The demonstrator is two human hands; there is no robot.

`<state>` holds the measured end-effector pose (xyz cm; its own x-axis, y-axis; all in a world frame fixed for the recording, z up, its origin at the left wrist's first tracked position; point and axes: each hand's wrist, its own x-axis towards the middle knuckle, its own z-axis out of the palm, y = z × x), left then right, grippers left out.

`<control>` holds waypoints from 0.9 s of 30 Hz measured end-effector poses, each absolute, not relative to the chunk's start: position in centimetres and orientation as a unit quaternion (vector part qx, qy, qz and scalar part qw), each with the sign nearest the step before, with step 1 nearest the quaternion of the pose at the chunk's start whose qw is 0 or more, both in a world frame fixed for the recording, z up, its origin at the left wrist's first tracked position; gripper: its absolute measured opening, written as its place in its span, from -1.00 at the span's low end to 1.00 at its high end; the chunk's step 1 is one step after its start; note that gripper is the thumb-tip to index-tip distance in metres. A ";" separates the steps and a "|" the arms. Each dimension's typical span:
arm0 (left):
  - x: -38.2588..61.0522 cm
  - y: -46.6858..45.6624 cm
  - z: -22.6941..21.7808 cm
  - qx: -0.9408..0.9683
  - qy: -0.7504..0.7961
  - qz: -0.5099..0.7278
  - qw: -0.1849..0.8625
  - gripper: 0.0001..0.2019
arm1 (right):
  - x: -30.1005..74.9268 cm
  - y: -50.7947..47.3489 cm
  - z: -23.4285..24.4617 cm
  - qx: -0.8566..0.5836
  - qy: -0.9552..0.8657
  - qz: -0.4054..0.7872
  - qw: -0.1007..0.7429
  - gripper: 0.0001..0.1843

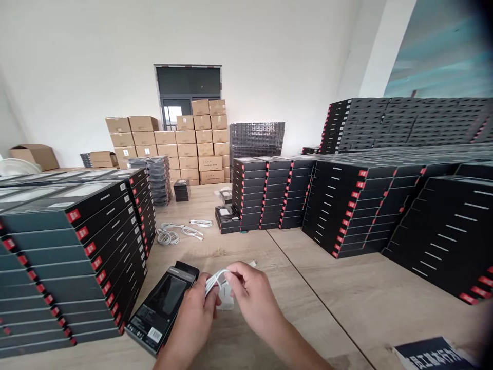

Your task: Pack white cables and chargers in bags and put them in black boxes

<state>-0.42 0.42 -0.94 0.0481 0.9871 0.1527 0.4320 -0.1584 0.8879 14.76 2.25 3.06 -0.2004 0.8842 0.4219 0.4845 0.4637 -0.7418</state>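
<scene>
A coiled white cable (216, 278) is held between my two hands above the table's front middle. My left hand (197, 302) is closed around one side of the coil. On the other side, the thumb and fingers of my right hand (252, 292) pinch it, and a light-coloured plug end (253, 263) sticks out beyond them. Below the coil, partly hidden by my fingers, is a small whitish translucent piece (226, 299); whether I hold it is unclear. A black box (164, 303) with a window and an end flap raised lies slantwise beside my left forearm.
More white cables (181, 231) lie on the wooden table (265, 257). Tall stacks of black boxes with red labels stand left (77, 257) and right (346, 210). Brown cartons (187, 149) are piled by the far wall. A dark printed sheet (431, 354) lies at front right.
</scene>
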 end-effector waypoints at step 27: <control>1.8 0.2 -0.6 0.505 0.402 0.460 0.610 -0.53 | 13.5 3.3 1.5 -0.299 -0.373 0.655 0.585 -0.63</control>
